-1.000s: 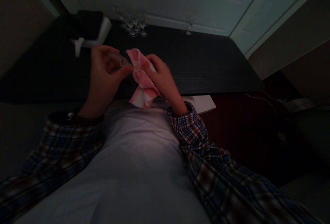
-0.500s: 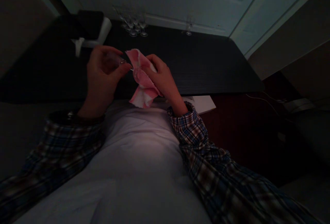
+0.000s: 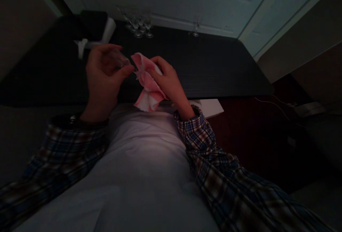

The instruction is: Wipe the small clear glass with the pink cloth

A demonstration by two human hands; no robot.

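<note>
My left hand [image 3: 103, 75] is closed round the bowl of a small clear stemmed glass [image 3: 120, 60], held on its side above the front edge of a dark table [image 3: 213, 68]. My right hand [image 3: 168, 80] grips a pink and white cloth [image 3: 146, 86], bunched round the glass's stem and foot. The two hands almost touch. The cloth's loose end hangs down toward my white shirt.
Several small stemmed glasses [image 3: 139, 29] stand in a cluster at the table's far edge, with one more glass [image 3: 196, 31] apart to the right. A black and white box [image 3: 93, 29] sits at the far left. A white door panel rises behind. The room is dim.
My left hand has drawn slightly left and upward with the glass. The right hand and cloth have stayed nearly still.
</note>
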